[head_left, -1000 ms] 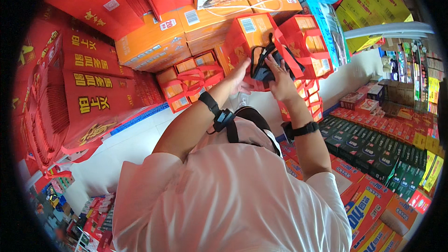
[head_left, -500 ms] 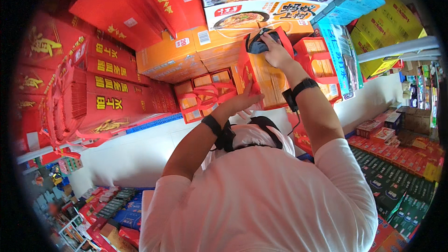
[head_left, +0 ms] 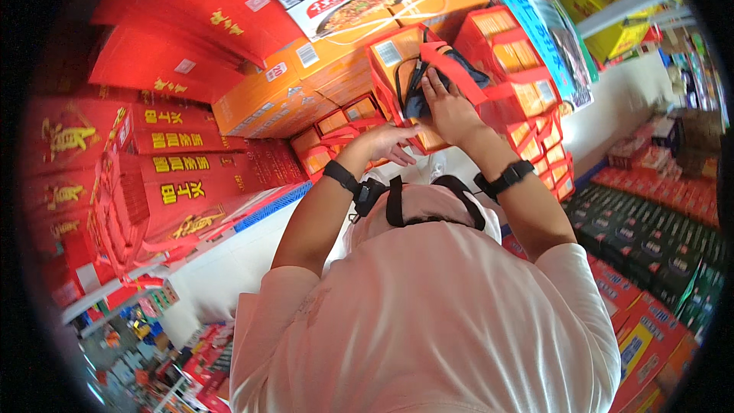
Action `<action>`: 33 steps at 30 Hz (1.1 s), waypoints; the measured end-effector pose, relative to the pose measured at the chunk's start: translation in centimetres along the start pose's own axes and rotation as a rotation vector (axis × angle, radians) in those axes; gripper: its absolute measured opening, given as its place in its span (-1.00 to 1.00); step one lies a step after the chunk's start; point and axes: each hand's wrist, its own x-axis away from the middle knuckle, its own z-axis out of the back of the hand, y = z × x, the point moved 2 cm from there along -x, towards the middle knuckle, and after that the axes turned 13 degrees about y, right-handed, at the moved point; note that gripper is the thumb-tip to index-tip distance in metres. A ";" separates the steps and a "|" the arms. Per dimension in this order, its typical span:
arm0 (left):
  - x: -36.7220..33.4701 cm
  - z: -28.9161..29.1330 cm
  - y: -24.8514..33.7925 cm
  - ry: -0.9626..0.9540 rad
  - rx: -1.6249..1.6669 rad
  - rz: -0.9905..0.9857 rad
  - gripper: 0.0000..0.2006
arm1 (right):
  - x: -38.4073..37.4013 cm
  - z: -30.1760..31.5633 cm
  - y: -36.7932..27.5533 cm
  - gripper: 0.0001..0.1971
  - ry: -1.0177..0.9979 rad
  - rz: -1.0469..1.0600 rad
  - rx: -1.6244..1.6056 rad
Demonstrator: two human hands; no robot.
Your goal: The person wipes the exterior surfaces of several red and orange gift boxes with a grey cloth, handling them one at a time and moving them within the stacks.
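Note:
My right hand [head_left: 453, 111] lies on a dark pouch-like bundle [head_left: 417, 105] with a thin black cable [head_left: 401, 84], its fingers stretched over the bundle. The bundle rests on an orange carton [head_left: 388, 53] inside a red carrier bag [head_left: 376, 76]. One red flap or strap [head_left: 455, 69] of the bag crosses the dark bundle close to my right fingers. By the carton's near left side, my left hand [head_left: 388, 143] has its fingers apart and holds nothing; whether its fingertips touch the carton I cannot tell.
Orange cartons [head_left: 306, 69] and white noodle boxes [head_left: 359, 11] are stacked behind. Red gift bags [head_left: 172, 160] fill the left. More red bags of orange packs [head_left: 508, 46] stand on the right, beside a blue package [head_left: 531, 19]. A white shelf rail [head_left: 627, 8] juts in at upper right.
The view has turned and shifted. My left hand has come off the carton's side, and my right hand lies flatter across the dark bundle. The bagged carton sits tilted, with the cable now showing.

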 end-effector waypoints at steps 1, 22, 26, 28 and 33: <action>0.4 -0.9 0.6 -0.016 0.034 -0.033 -0.24 | 2.0 -0.7 0.4 -0.32 -0.016 -0.017 0.021; 3.5 -1.1 0.3 0.662 -0.126 -0.781 -0.36 | 25.3 3.0 5.7 -0.53 0.479 -1.054 -1.304; 7.1 -4.0 4.1 1.041 -0.551 -1.382 -0.56 | 22.7 -3.1 7.0 -0.62 0.349 -1.346 -1.637; 7.6 -5.3 5.6 0.929 -0.877 -1.602 -0.60 | 18.8 -3.1 5.9 -0.60 0.233 -1.187 -1.840; 3.9 -7.6 7.0 0.620 -1.158 -1.432 -0.55 | 14.4 -2.1 3.7 -0.51 0.140 -1.015 -1.981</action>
